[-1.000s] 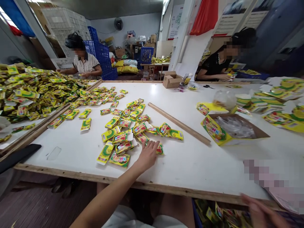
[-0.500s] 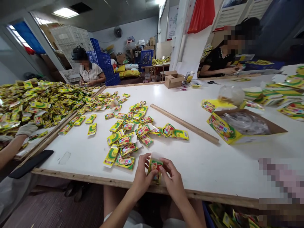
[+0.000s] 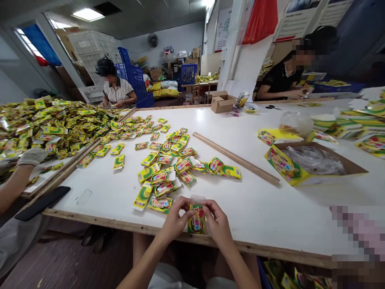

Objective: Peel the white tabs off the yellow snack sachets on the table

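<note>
Near the table's front edge, a small yellow-green printed box [image 3: 197, 220] stands or tilts upright between my hands, its front toward me. My left hand [image 3: 179, 214] pinches its upper left side, thumb on the front. At the upper right side, the thumb and fingertips of my right hand [image 3: 215, 218] close on it. A pale flap shows at its top. Just left of my left hand lies a similar small box [image 3: 160, 204], at the near end of a loose group of such boxes [image 3: 162, 176], some with white flaps out.
A wooden strip [image 3: 236, 158] lies across the white table [image 3: 255, 216]. To its right stands an open display box [image 3: 285, 166] holding clear plastic. A large heap of small boxes [image 3: 60, 124] fills the left, near a co-worker's gloved hand [image 3: 32, 156]. Two other people sit farther back.
My thumbs have moved up from the lower front of the small box to its upper sides, so more of its printed front shows. The view has shifted slightly.
</note>
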A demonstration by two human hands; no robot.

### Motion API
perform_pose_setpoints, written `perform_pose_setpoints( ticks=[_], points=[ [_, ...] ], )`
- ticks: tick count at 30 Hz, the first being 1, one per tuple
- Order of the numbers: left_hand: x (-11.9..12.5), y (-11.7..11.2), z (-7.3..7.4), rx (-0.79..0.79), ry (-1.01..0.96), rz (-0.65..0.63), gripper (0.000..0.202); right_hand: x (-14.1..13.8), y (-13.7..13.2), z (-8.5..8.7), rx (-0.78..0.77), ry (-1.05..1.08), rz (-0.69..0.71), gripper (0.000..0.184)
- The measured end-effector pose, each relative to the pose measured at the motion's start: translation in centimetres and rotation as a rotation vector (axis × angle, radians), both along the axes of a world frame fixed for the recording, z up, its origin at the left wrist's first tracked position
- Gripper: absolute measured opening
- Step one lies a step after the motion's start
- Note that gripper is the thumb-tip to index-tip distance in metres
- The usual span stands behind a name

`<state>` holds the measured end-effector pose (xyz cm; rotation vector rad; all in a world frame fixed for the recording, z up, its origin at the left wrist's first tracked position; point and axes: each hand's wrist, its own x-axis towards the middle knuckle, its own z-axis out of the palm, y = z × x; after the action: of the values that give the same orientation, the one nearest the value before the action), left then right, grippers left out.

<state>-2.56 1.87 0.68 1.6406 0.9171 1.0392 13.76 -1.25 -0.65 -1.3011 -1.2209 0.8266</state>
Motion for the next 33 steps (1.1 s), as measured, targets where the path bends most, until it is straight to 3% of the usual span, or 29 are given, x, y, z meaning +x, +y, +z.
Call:
perform_pose_setpoints(
  ticks=[4, 6, 10, 17, 27, 33],
  points=[
    [0.4, 0.0, -0.4, -0.099, -0.226, -0.027, 0.031, -0.3, 0.0, -0.1, -0.025, 0.057, 0.004, 0.036],
    [0.6, -0.1, -0.5, -0.137, -0.271, -0.015, 0.037, -0.2, 0.0, 0.0, -0.024, -0.001, 0.056, 0.030],
    [0.6, -0.2, -0.1, -0.043, -0.149, 0.021, 0.015, 0.0, -0.4, 0.6, 0.066, -0.137, 0.080, 0.023],
    [1.0, -0.5, 0.7, 0.004, -0.064, 0.116, 0.017, -0.6, -0.6, 1.6, 0.116, -0.193, 0.048, 0.022],
    [1.7, 0.2, 0.9, -0.101, -0.066, 0.180, 0.015, -0.3, 0.6, 2.8, -0.024, -0.226, 0.041, 0.026],
    [1.0, -0.1, -0.1, -0.108, -0.089, 0.119, 0.021, -0.6, -0.5, 1.6, -0.020, -0.106, 0.081, 0.025]
  ],
)
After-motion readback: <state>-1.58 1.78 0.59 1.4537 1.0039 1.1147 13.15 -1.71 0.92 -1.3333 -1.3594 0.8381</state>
